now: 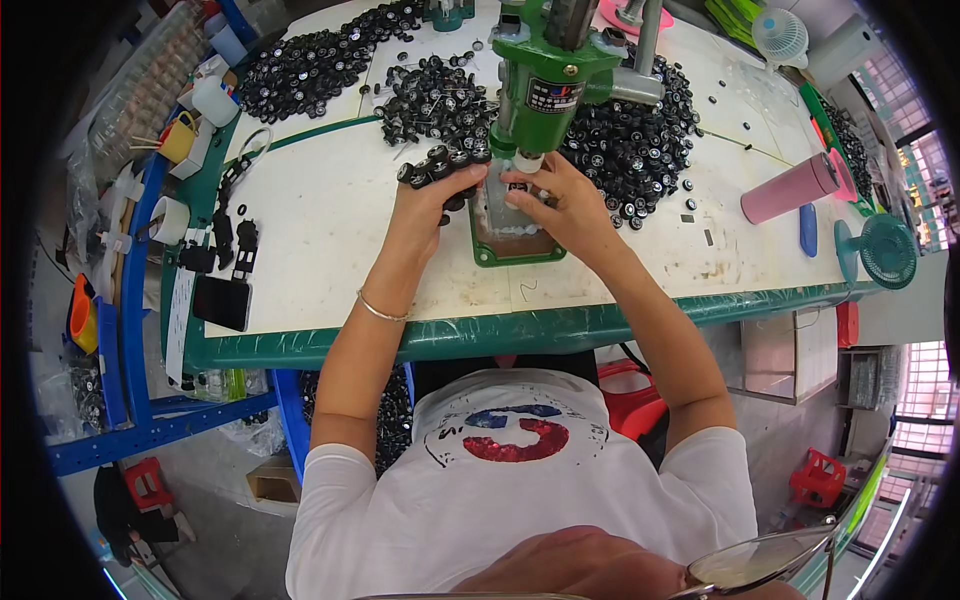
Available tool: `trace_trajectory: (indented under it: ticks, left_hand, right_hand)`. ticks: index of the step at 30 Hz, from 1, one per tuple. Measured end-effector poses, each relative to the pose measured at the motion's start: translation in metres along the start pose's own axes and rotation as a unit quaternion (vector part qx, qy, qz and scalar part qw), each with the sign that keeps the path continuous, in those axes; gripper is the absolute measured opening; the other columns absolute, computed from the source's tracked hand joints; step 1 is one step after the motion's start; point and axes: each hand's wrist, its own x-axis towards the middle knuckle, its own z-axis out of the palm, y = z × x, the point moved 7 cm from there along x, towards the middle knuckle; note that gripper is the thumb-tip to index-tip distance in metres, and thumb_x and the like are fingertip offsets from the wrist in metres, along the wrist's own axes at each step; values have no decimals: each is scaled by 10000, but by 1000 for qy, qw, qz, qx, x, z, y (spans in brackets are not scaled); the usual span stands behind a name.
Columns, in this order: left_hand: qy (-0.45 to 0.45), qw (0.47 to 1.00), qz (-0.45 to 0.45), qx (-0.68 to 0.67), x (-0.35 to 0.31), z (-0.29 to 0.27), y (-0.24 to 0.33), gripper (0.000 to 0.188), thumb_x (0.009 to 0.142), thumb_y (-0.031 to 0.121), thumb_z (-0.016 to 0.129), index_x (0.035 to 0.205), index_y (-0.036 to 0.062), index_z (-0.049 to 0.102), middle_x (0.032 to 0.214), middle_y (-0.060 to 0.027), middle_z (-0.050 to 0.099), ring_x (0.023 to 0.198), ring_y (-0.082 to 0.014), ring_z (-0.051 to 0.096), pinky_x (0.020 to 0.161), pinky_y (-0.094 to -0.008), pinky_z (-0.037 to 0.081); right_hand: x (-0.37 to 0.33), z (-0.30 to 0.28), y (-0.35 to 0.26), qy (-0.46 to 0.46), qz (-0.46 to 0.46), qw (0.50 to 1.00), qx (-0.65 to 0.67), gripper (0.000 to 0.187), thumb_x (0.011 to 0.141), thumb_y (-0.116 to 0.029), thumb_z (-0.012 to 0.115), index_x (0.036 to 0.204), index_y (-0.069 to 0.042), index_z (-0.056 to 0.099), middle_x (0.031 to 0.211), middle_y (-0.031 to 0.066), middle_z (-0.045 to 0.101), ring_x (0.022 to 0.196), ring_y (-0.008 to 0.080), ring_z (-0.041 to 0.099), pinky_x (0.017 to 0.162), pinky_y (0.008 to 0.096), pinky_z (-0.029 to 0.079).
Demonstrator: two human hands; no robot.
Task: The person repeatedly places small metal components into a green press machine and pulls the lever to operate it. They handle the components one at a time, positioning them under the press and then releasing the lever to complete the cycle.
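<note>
The left hand [432, 198] is curled around a cluster of small black wheels [432, 168], just left of the green bench press [545, 95]. The right hand [566, 207] pinches a small dark part [517, 187] between thumb and forefinger, directly below the press ram [528, 162]; a pile of black wheels [648, 150] lies beyond, on the far right.

Work table [310, 230]: white top, green edging [480, 335] along the near edge. Beyond its left edge, a blue metal rack [135, 443]. Floor [225, 530]: grey. One red stool [148, 484] stands off the near left corner; a second red stool [818, 477], off the near right. Pale cabinet [815, 350] below that corner. Barred windows [925, 385] past the right edge, bright with light.
</note>
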Motion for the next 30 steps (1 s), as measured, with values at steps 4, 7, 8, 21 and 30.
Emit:
trace_trajectory:
  ticks: [4,7,8,21,30]
  left_hand:
    - [-5,999,15,29,-2,10,6,212,757,63,734,952,4,674,869,-83,692,790,-147,642,723,-266,490]
    - [-1,999,19,33,-1,16,6,195,752,52,736,933,14,674,857,-70,691,776,-143,642,710,-257,487]
    - [-2,999,22,31,-1,17,5,192,752,51,736,929,15,674,855,-68,691,774,-142,642,709,-256,487]
    - [5,997,38,66,1,19,5,228,737,111,764,942,27,713,842,-47,703,736,-100,617,672,-233,463]
    - [8,996,29,81,0,21,4,180,754,80,736,918,23,692,846,-52,694,749,-110,627,661,-231,467]
  right_hand:
    - [1,2,5,-12,26,998,59,284,823,-302,680,1058,-144,694,991,70,570,883,242,604,751,356,487]
    - [1,4,7,0,19,997,68,283,821,-285,683,1051,-121,690,983,74,568,870,236,602,745,344,486]
    - [0,3,8,6,15,998,66,283,820,-277,685,1050,-113,688,981,76,568,866,232,601,744,339,485]
    - [-4,2,-1,70,-37,995,57,316,805,-259,705,1024,-41,641,971,86,564,849,226,581,731,330,472]
    - [-6,7,5,67,-30,993,98,343,800,-242,710,1053,-25,627,1000,93,575,847,239,594,755,320,473]
